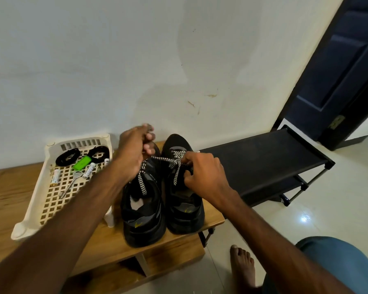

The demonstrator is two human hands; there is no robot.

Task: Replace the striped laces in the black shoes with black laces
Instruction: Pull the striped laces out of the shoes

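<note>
A pair of black mesh-and-rubber shoes (142,219) stands heel-toward-camera on a light-brown wood-grain bench (6,187), in the centre of the frame. Flat woven striped laces (143,181) in a black-and-white zigzag are still threaded in both. One loose end hangs down over the tongue of the shoe on the left.

The left hand (134,151), just above the toe of that shoe, has its fingers curled tightly around a striped strand. This strand runs taut across to the lacing of the shoe on the right. The right hand (202,172) lies over that shoe's lacing, with thumb and fingertips pinching the lace there. Its knuckles hide the eyelets beneath, and the left fingers are motion-blurred.

At centre left, a cream plastic lattice tray (30,211) lies on the bench, partly covered by the left forearm. Two coiled black laces (67,157) lie at its far end, beside a bright green plastic block (82,162), small white cylindrical batteries (56,177) and a metal key (71,183).

At the right is a black fabric-shelved shoe rack (263,158) on thin tubes, standing on glossy pale floor tiles (306,209). A dark panelled door (338,71) is cut off at the upper right. A bare foot (242,264) shows at the bottom.
</note>
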